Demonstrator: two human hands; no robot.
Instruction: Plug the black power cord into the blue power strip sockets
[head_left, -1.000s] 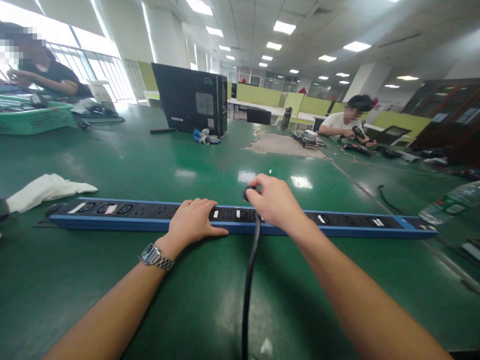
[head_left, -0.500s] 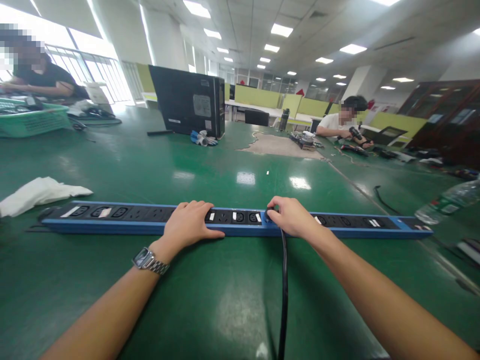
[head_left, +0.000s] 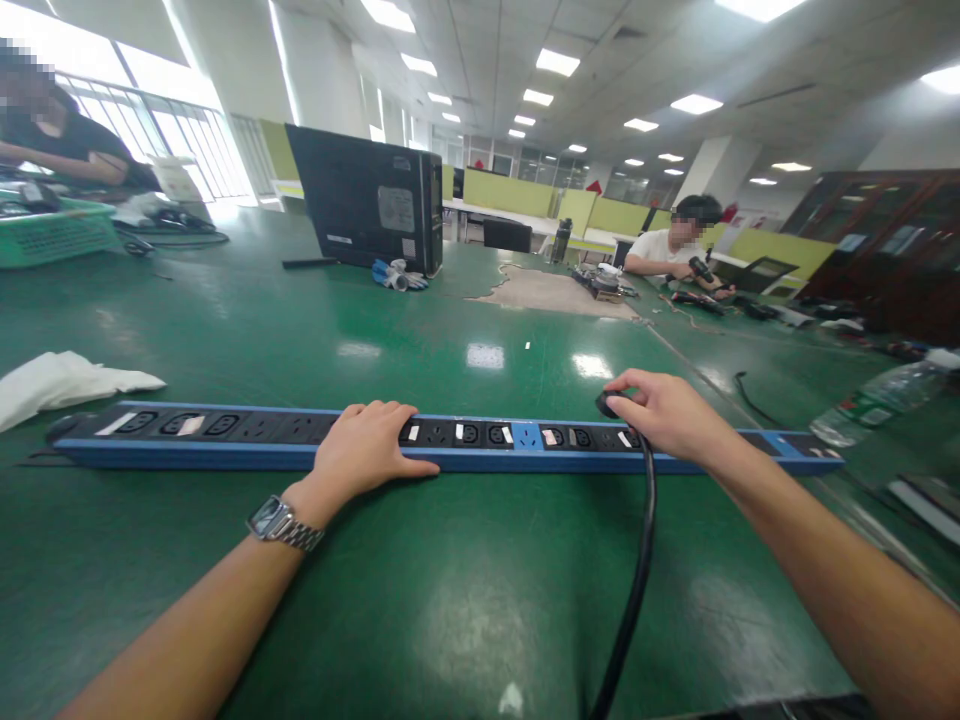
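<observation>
A long blue and black power strip (head_left: 480, 461) lies across the green table, with sockets of several kinds along its top, some marked with white labels. My left hand (head_left: 364, 445) grips it left of the middle, fingers over the far side and thumb along the near edge. Between the thumb and fingers of my right hand (head_left: 667, 412) is a black plug (head_left: 605, 404), held just above the strip to the right of the blue socket (head_left: 527, 436). From it a thick black cable (head_left: 643, 560) runs down toward me. The plug's prongs are hidden.
A black computer case (head_left: 367, 200) stands at the back beside work gloves (head_left: 399, 275). White cloth (head_left: 71, 385) lies left, a plastic bottle (head_left: 877, 405) right. A green basket (head_left: 60, 235) sits far left. Two other people sit across the table, one holding a tool.
My right hand has moved right with the plug, away from the blue socket, which now shows uncovered. The left hand stays on the strip. The view has shifted slightly.
</observation>
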